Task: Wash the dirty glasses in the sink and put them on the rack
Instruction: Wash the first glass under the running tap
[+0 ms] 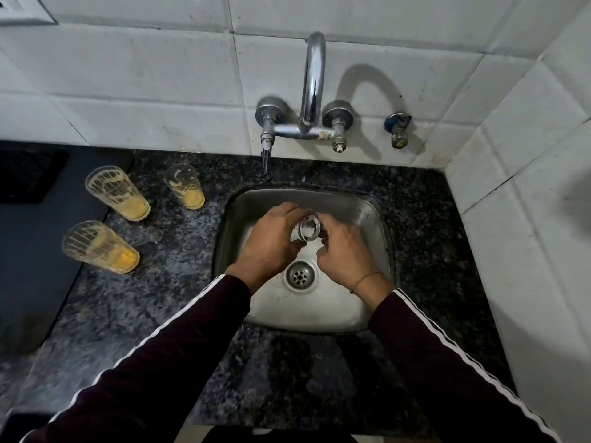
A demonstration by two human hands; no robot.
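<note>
Both hands are over the steel sink (367, 212), under the tap spout. My left hand (271, 244) wraps around a clear glass (308, 229) whose base faces up toward me. My right hand (343, 254) touches the same glass from the right, fingers curled around its side. Most of the glass is hidden by my fingers. On the counter to the left stand three dirty glasses with orange residue: one at the far left (118, 193), one nearer the sink (185, 187), one closer to me (100, 247). No rack is in view.
A chrome wall tap (313, 81) with two valves arches over the sink; a small blue-handled valve (398, 129) is to its right. The drain (300, 276) lies below my hands. Speckled dark granite counter (179, 302) surrounds the sink; a dark mat (38, 225) covers the left side. Tiled walls close the back and right.
</note>
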